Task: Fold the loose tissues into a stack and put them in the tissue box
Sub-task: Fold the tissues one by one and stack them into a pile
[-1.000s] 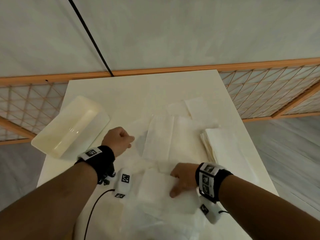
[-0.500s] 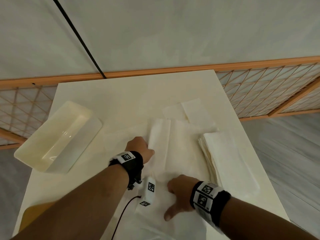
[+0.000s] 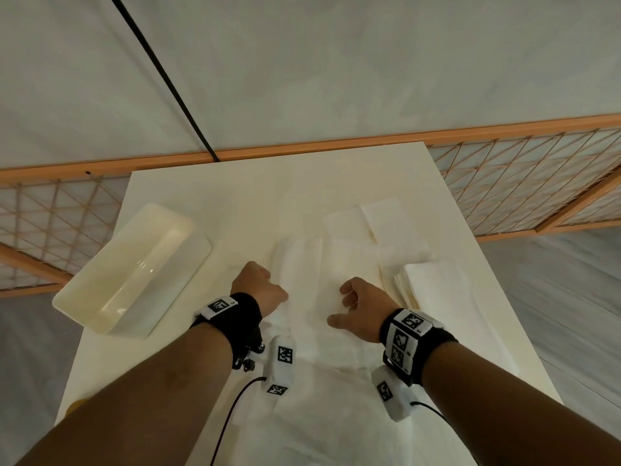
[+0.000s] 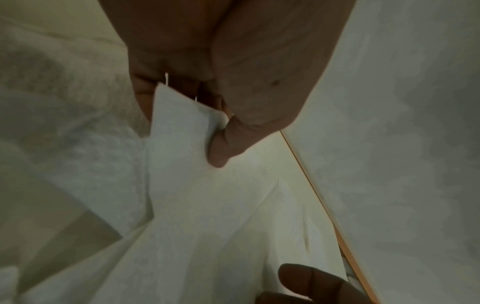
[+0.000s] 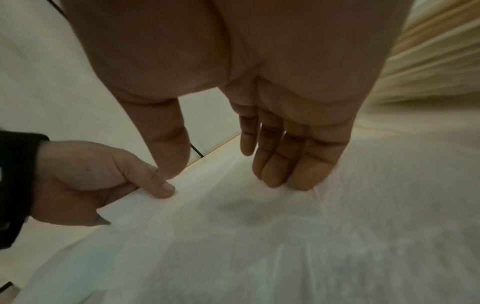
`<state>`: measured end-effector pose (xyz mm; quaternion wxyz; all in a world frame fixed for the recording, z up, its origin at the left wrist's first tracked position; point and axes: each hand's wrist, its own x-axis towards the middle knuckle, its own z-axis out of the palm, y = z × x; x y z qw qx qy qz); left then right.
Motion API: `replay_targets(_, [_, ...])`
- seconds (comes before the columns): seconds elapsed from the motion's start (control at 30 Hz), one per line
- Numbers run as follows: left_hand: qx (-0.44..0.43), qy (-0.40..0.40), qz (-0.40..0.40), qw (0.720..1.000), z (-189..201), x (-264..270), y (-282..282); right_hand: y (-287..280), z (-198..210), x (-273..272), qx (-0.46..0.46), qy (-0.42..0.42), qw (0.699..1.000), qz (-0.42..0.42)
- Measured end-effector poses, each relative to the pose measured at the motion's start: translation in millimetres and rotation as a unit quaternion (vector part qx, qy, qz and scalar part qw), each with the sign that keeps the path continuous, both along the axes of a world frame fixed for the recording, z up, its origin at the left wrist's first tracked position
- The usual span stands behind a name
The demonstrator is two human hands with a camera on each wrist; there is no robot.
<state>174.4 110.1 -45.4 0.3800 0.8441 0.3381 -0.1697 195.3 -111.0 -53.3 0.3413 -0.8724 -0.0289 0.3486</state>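
White loose tissues (image 3: 336, 270) lie spread over the middle of the table. My left hand (image 3: 258, 287) pinches the edge of one tissue (image 4: 179, 131) between thumb and curled fingers, lifting it a little. To its right, my right hand (image 3: 359, 304) presses a flat tissue (image 5: 285, 216) with nearly straight fingertips (image 5: 280, 176) and holds nothing. A folded stack of tissues (image 3: 437, 297) sits at the right of the table. The cream tissue box (image 3: 134, 270) stands open and empty at the left edge.
Two more folded tissues (image 3: 376, 220) lie behind the spread ones. More crumpled tissues (image 3: 336, 415) cover the near end of the table (image 3: 268, 190). An orange lattice railing (image 3: 521, 183) runs behind it, and a black cable (image 3: 168, 79) crosses the wall.
My left hand moved right from beside the box onto the tissue's edge and took hold of it. My right hand moved forward and up the sheet, fingers now pressing farther from me.
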Motion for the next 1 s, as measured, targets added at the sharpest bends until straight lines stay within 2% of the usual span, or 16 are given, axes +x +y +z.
replay_targets(0.13, [0.037, -0.059, -0.026, 0.997, 10, -3, -1, 0, 1, -1, 0.01, -0.024, 0.999, -0.034])
replay_targets(0.23, [0.053, -0.135, -0.086, 0.986, 20, -4, -19, 1, 5, 3, 0.054, -0.054, 0.993, -0.093])
replay_targets(0.33, [0.063, -0.169, -0.202, 0.963, 21, -6, -48, 5, 12, 9, 0.158, 0.014, 0.97, -0.185])
replay_targets(0.43, [0.038, -0.138, -0.276, 0.95, 15, -11, -75, 5, 11, 13, 0.152, 0.061, 0.96, -0.225])
replay_targets(0.5, [-0.026, -0.11, -0.252, 0.961, 9, -13, -80, 5, 5, 14, 0.116, 0.057, 0.965, -0.228])
replay_targets(0.57, [-0.076, -0.124, -0.191, 0.971, 5, -12, -76, 4, -1, 15, 0.061, 0.032, 0.976, -0.208])
replay_targets(0.67, [-0.03, -0.142, -0.077, 0.986, -1, -7, -62, 1, -4, 17, -0.011, 0.009, 0.983, -0.185])
replay_targets(0.73, [0.006, -0.095, -0.044, 0.994, -4, -3, -54, 0, -2, 18, -0.043, 0.005, 0.982, -0.183])
replay_targets(0.83, [0.031, -0.016, -0.099, 0.995, -9, 2, -52, 1, 3, 18, -0.088, -0.027, 0.983, -0.159])
replay_targets(0.93, [0.049, 0.016, -0.141, 0.989, -10, 7, -60, -3, 6, 16, -0.115, -0.076, 0.984, -0.113])
replay_targets(1.0, [0.043, 0.024, -0.138, 0.989, -11, 11, -67, -8, 5, 15, -0.127, -0.075, 0.985, -0.085])
